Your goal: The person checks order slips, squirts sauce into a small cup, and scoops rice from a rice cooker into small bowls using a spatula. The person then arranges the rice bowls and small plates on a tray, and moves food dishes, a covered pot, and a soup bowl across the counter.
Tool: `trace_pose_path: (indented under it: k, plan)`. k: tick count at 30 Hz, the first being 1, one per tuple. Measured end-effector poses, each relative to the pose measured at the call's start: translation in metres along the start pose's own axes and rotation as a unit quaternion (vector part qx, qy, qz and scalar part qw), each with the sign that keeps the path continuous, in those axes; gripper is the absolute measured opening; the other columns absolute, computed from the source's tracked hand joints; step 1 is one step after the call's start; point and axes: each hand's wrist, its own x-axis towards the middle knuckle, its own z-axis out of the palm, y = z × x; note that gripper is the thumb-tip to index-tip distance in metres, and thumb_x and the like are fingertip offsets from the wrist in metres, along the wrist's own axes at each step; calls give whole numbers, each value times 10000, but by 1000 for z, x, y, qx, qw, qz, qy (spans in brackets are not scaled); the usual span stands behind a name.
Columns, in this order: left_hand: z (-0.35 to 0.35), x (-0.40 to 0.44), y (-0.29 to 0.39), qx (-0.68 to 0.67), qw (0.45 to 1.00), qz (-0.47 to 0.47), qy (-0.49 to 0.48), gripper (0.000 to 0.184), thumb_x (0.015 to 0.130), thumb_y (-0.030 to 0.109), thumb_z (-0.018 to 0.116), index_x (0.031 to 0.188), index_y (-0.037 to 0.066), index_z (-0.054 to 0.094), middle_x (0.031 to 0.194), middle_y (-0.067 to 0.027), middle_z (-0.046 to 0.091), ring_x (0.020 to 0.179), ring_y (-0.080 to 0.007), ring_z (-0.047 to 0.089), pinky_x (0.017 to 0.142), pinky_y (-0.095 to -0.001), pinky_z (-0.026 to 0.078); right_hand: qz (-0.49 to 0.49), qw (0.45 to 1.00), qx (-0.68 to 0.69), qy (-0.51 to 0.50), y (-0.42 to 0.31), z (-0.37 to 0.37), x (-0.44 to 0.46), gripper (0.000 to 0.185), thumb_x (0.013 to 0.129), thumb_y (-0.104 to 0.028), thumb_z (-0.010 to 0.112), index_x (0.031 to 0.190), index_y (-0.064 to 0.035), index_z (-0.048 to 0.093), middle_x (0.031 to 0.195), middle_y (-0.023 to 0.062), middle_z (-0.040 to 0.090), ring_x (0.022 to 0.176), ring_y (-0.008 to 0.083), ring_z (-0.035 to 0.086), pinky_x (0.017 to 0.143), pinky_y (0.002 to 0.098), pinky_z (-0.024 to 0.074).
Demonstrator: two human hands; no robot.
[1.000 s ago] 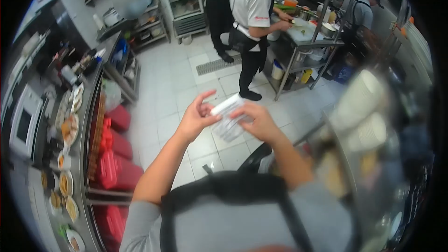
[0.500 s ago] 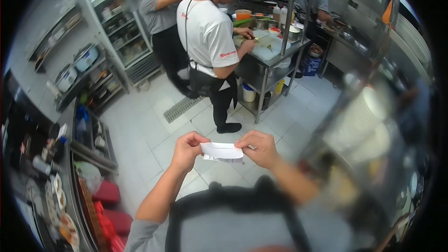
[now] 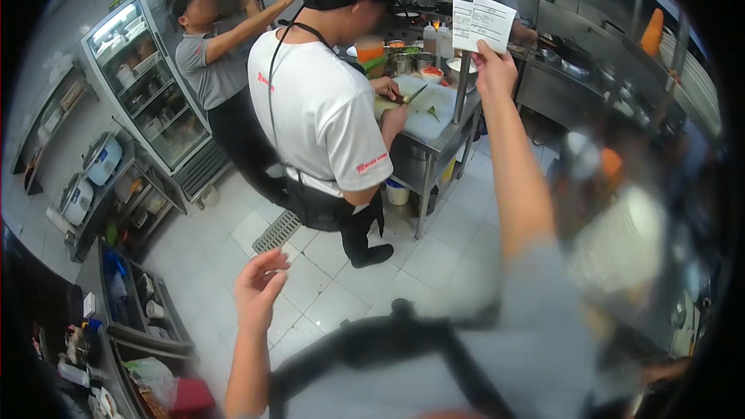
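Observation:
My right hand point(image 3: 497, 71) is raised at arm's length, its thumb and fingers pinched on the lower edge of a white printed receipt point(image 3: 493, 22). The receipt shows two overlapping panels with small dark print. I cannot tell whether it is one folded strip or two slips. Behind it are the bottles and metal frame of the prep table. Lower down on the left, my left hand point(image 3: 259, 285) hangs in the air above the tiled floor, fingers loosely bent and apart, holding nothing.
A co-worker in a white shirt point(image 3: 322, 109) cuts food on a white cutting board point(image 3: 436, 120). Another person in grey point(image 3: 221, 70) reaches up beside a glass-door fridge point(image 3: 147, 81). A floor drain point(image 3: 277, 231) lies ahead. Blurred stacked white containers point(image 3: 621, 240) stand close on my right.
My right hand has lifted the receipt up and to the right, turning its printed side toward me. My left hand has let go of it and moved left and down. The view has shifted.

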Motion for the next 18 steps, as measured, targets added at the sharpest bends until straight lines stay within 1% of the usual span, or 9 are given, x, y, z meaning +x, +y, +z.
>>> trace_pose_path:
  k: [1, 2, 4, 7, 11, 13, 14, 16, 18]
  plan:
    - [-4, 8, -6, -2, 1000, -10, 29, 374, 770, -8, 611, 1137, 0, 544, 999, -107, 603, 934, -176, 581, 816, -289, 472, 7, 1000, -5, 29, 29, -2, 37, 282, 750, 49, 659, 1003, -10, 549, 923, 91, 614, 770, 181, 606, 639, 288, 502]
    - [-6, 14, -11, 4, 998, -15, 60, 362, 779, 1, 605, 1135, 0, 544, 995, -105, 603, 925, -175, 582, 813, -290, 471, 16, 997, -34, 67, 54, 2, 68, 265, 742, 62, 660, 962, -10, 530, 899, 95, 609, 739, 185, 604, 616, 289, 510]
    - [-7, 20, -21, 11, 991, -26, 128, 338, 798, 19, 592, 1132, 0, 544, 987, -103, 603, 906, -173, 582, 807, -293, 467, 58, 992, -34, 105, 105, 11, 124, 251, 722, 67, 668, 914, 22, 513, 902, 116, 598, 741, 209, 615, 550, 265, 527]
    - [-5, 22, -51, 54, 966, -53, 246, 321, 821, 64, 587, 1132, 2, 542, 982, -98, 604, 878, -164, 580, 759, -278, 461, 114, 987, -65, 95, 174, 38, 189, 262, 713, 76, 671, 898, 8, 498, 908, 122, 597, 738, 226, 619, 548, 283, 534]
    - [4, 7, -92, 70, 915, -163, 362, 319, 845, 144, 579, 1136, 20, 542, 985, -92, 604, 856, -152, 574, 718, -264, 444, 163, 982, 24, 98, 237, 77, 239, 306, 694, 91, 673, 907, -15, 481, 917, 136, 596, 723, 232, 623, 554, 304, 544]
    - [13, -2, -104, 61, 888, -204, 407, 325, 851, 178, 579, 1138, 30, 542, 986, -87, 603, 850, -148, 573, 712, -260, 439, 150, 979, 58, 125, 259, 94, 255, 308, 691, 89, 674, 909, -7, 479, 902, 140, 599, 709, 231, 623, 541, 298, 540]
    - [16, -8, -108, 55, 884, -205, 417, 328, 852, 184, 579, 1141, 33, 540, 990, -87, 602, 846, -148, 572, 713, -263, 439, 143, 977, 73, 139, 265, 102, 260, 309, 690, 89, 675, 910, -4, 478, 895, 142, 601, 702, 230, 623, 534, 295, 539]
    - [21, -14, -115, 43, 875, -207, 435, 336, 854, 196, 580, 1148, 39, 538, 999, -88, 599, 838, -149, 570, 714, -270, 439, 115, 983, 68, 126, 269, 118, 264, 310, 692, 85, 671, 927, 20, 480, 863, 151, 609, 654, 227, 622, 505, 272, 532]
    - [26, -11, -116, 41, 879, -190, 436, 352, 853, 204, 583, 1160, 39, 531, 1013, -91, 594, 840, -149, 566, 718, -271, 436, 93, 984, 59, 139, 276, 130, 266, 307, 691, 85, 667, 931, 32, 484, 849, 155, 611, 635, 225, 622, 494, 263, 529]
